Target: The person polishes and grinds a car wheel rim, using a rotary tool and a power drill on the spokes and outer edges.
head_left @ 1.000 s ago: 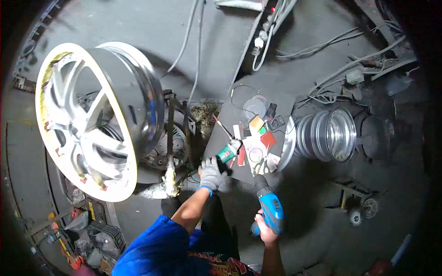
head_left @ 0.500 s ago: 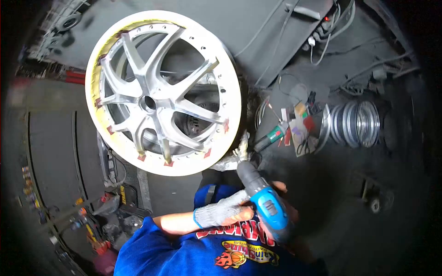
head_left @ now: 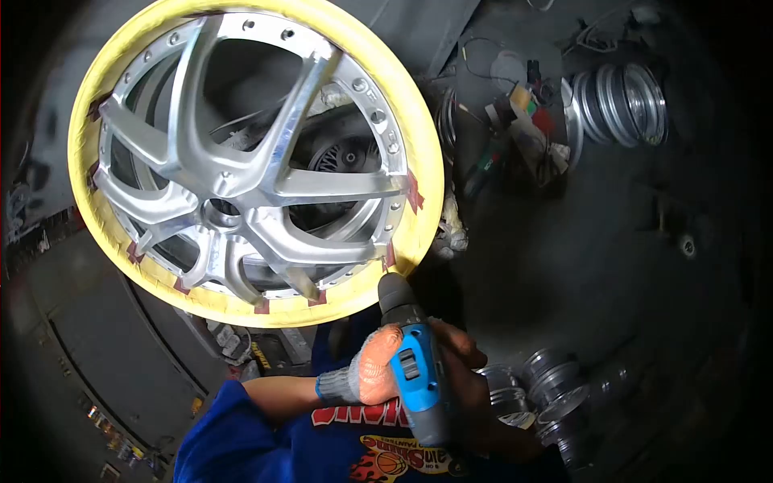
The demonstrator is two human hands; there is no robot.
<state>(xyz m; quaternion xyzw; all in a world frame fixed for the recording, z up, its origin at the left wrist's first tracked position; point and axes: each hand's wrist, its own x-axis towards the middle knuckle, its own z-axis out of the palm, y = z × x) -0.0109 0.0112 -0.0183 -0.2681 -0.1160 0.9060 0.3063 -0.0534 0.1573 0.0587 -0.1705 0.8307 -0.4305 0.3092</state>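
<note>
A blue-and-black cordless drill [head_left: 419, 366] points up at the lower right edge of an alloy wheel [head_left: 229, 173]. Its thin tip is close to a spoke end; whether it touches I cannot tell. My right hand [head_left: 460, 346] is on the drill's far side, fingers around it, mostly hidden in shadow. My left hand [head_left: 377, 369], in a grey glove with an orange coating, is closed against the drill's near side. Yellow masking tape [head_left: 425, 145] covers the wheel's outer rim, and small dark red patches [head_left: 318, 298] sit by the spoke ends.
Behind, on the right, several bare metal rims [head_left: 620, 105] stand in a row. More rims [head_left: 555, 382] lie at lower right. A green power tool [head_left: 485, 167] lies near a cluttered pile [head_left: 535, 133]. Shelving with small items [head_left: 117, 435] is at lower left.
The drill has come up from beside the wheel to its lower right rim. My left hand has closed in against the drill. The view has moved nearer the wheel.
</note>
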